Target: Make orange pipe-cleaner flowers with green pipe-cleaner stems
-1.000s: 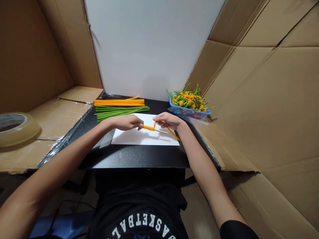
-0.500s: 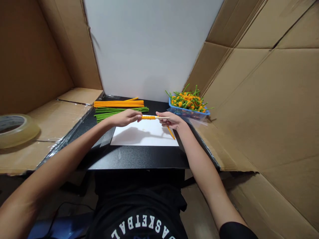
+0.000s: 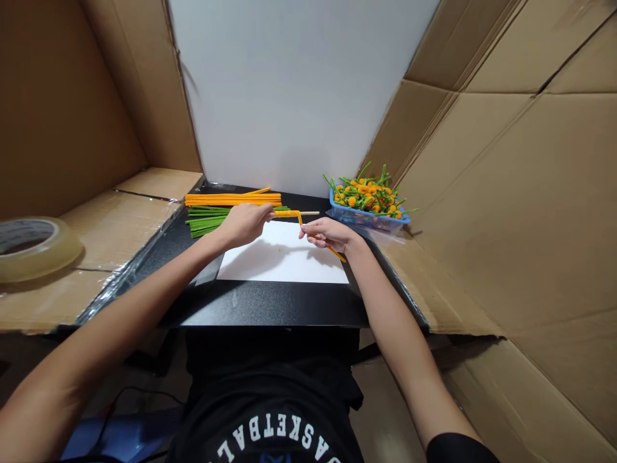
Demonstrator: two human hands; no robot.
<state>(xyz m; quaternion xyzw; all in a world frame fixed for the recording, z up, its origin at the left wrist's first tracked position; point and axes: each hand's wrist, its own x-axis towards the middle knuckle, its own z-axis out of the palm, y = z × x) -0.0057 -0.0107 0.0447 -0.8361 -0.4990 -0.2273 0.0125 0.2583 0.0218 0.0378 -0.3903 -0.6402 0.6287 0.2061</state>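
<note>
My left hand (image 3: 249, 223) is closed on the left end of a thin pale wooden stick (image 3: 311, 213), which lies level above the paper. Around the stick runs a tight coil of orange pipe cleaner (image 3: 288, 213). From the coil's right end the pipe cleaner bends down into my right hand (image 3: 328, 233), which pinches it below the stick. Its loose tail sticks out past my right palm. The stick's bare right end points free, apart from my right hand. A white sheet of paper (image 3: 282, 267) lies under both hands.
Orange pipe cleaners (image 3: 231, 200) and green pipe cleaners (image 3: 205, 222) lie at the back left of the black table (image 3: 270, 305). A blue basket (image 3: 371, 217) of orange-and-green pieces stands back right. A tape roll (image 3: 62, 251) rests on cardboard at left. Cardboard walls flank the table.
My right hand has come off the stick's right end and moved slightly down, drawing the pipe cleaner below the stick. My left hand and the stick have risen a little.
</note>
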